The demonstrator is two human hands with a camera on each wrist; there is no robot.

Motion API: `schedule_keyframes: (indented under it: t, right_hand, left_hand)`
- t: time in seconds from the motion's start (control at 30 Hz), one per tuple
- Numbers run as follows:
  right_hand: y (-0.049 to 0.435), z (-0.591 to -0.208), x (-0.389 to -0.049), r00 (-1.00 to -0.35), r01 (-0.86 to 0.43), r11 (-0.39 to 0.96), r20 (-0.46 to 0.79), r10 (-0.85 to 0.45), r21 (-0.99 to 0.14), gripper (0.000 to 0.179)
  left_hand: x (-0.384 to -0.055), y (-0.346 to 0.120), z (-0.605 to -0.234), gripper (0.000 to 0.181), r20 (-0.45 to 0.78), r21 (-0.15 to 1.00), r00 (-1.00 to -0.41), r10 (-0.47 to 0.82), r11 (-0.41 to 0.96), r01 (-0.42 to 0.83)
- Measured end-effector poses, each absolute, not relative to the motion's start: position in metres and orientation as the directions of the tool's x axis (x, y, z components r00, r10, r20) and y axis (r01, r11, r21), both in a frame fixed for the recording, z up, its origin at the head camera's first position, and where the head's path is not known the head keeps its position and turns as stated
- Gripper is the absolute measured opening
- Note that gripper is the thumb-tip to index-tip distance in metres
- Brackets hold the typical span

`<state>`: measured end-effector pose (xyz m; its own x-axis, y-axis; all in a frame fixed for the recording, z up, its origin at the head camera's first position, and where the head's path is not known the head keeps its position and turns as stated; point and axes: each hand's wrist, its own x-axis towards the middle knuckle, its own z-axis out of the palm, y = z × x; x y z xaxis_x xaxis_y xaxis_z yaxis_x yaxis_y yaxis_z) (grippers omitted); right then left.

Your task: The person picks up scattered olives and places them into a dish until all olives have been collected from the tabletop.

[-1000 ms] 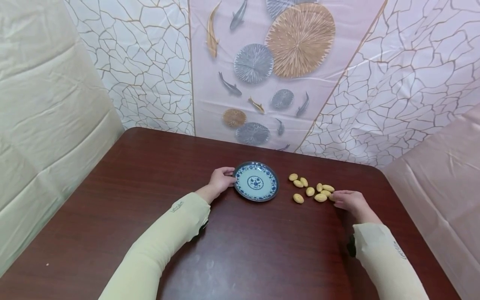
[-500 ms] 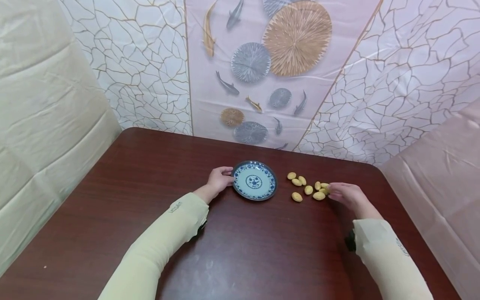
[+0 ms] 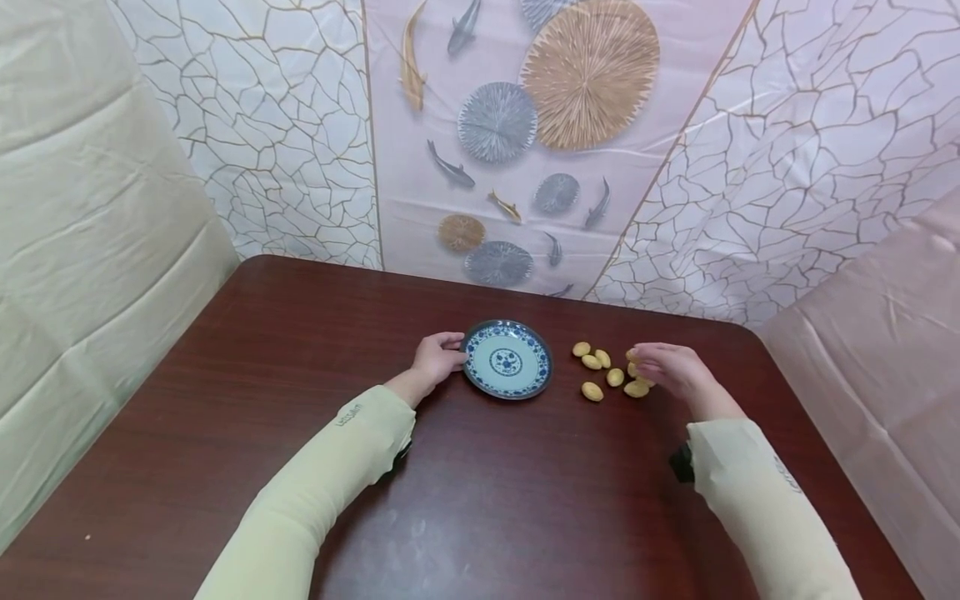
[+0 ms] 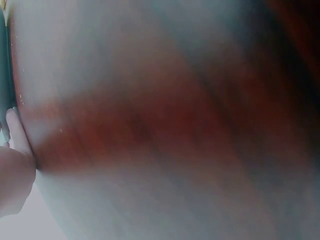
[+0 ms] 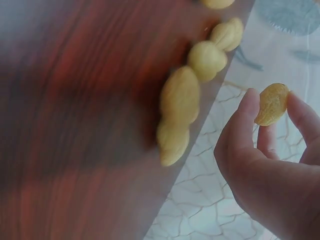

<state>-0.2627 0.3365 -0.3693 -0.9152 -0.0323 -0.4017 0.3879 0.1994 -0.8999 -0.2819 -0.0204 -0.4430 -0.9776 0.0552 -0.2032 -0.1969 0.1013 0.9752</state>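
On the table stands a round blue-and-white patterned plate (image 3: pixel 517 379) with a dark rim. My left hand (image 3: pixel 437 363) holds the plate's left rim; in the left wrist view only part of the hand (image 4: pixel 15 175) and the plate's edge (image 4: pixel 5 70) show. Raised above the table, my right hand (image 3: pixel 678 372) pinches a small yellow oval piece (image 5: pixel 272 105), wrinkled on its surface, between thumb and fingertips. Several similar yellow pieces (image 3: pixel 592 392) lie to the right of the plate, some partly hidden behind the right hand.
The dark red-brown table (image 3: pixel 525 500) has rounded far corners. Behind it hangs a patterned cloth (image 3: pixel 300 150) with printed fish and discs. Pale cloth walls (image 3: pixel 82 275) close in the left and right sides.
My right hand has picked up one yellow piece from the right end of the group, lifted it and moved left toward the plate. The left hand stays at the plate's rim.
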Motion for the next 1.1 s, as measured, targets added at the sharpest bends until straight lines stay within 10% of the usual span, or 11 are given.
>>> schedule_keyframes:
  t: [0.4, 1.1]
  right_hand:
    - [0.297, -0.359, -0.275, -0.915, 0.365, 0.219, -0.392, -0.095, -0.905, 0.058]
    - [0.241, -0.361, -0.285, -0.912, 0.36, 0.276, -0.399, -0.099, -0.891, 0.053]
  left_hand:
    - [-0.28, -0.021, -0.441, 0.044, -0.201, 0.975, -0.978, 0.057, 0.105, -0.194]
    - [-0.281, -0.02, -0.442, 0.044, -0.206, 0.975, -0.977, 0.053, 0.097, -0.2]
